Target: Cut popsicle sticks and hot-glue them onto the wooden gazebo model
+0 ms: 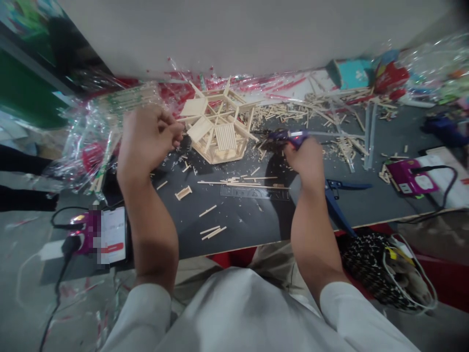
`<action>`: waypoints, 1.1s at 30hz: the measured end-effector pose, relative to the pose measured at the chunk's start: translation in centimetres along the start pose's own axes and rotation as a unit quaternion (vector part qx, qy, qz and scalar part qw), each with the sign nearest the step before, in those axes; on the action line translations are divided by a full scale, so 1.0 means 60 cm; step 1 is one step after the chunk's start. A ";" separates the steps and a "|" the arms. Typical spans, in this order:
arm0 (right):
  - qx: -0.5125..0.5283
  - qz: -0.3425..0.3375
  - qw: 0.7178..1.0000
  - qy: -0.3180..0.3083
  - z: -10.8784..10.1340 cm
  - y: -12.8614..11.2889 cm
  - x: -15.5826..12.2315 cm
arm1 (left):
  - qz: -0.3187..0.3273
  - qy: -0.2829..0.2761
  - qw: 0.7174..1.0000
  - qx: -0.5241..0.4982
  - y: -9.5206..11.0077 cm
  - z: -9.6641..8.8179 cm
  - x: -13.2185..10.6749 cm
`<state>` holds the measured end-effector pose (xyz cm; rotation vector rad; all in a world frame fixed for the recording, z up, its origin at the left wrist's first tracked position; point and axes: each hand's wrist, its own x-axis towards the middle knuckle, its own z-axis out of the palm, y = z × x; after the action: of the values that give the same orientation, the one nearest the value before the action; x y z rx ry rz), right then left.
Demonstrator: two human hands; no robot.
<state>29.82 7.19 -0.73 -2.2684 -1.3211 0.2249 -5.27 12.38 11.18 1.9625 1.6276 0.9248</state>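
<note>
My right hand is wrapped around a dark purple glue gun, its nozzle pointing left toward a wooden stick model. That model is many-sided, with spokes, upright pieces and several flat stick panels. To its left, my left hand is raised with the fingers curled and pinched together; whatever they may hold is hidden. Below the model lie a clear ruler, a small stick frame and several loose sticks.
Blue-handled cutters lie near my right forearm. Cut stick pieces and clear glue sticks are scattered behind. Purple power blocks with cords stand at right and left, the latter beside a phone. Plastic wrap lies back left.
</note>
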 end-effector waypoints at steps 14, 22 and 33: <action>0.035 -0.039 0.987 0.151 -0.124 -0.094 0.049 | 0.060 -0.159 0.980 0.106 0.013 -0.008 0.000; 0.041 -0.258 0.961 0.095 -0.142 -0.138 0.051 | 0.103 -0.160 0.969 0.158 0.009 -0.004 0.006; 0.032 -0.308 0.951 0.010 -0.121 -0.162 0.046 | 0.084 -0.163 0.975 0.126 0.014 0.005 0.009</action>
<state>26.57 10.99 10.66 -1.6921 -1.8966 0.0221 -4.45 12.77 11.68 2.3084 1.4613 0.4329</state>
